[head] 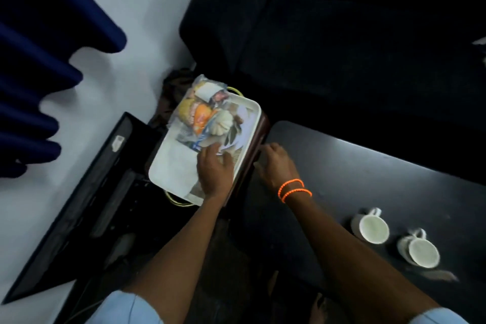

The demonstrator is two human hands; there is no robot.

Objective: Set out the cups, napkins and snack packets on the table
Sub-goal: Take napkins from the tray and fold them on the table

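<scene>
A white tray (171, 160) rests on a dark brown stand beside the black table (355, 171). Snack packets (200, 116) in a clear bag lie at the tray's far end, with folded napkins (244, 129) beside them. My left hand (214, 168) lies flat on the tray's near part, fingers on the napkins; whether it grips them is unclear. My right hand (276, 163), with orange bead bracelets on the wrist, touches the tray's right edge. Two white cups (370, 226) (418, 250) stand on the table at the right.
A dark sofa (328, 47) fills the far side. A flat black screen (79, 205) lies on the white floor at the left, near blue curtain folds (31, 87). A crumpled dark cloth (176, 84) sits behind the tray.
</scene>
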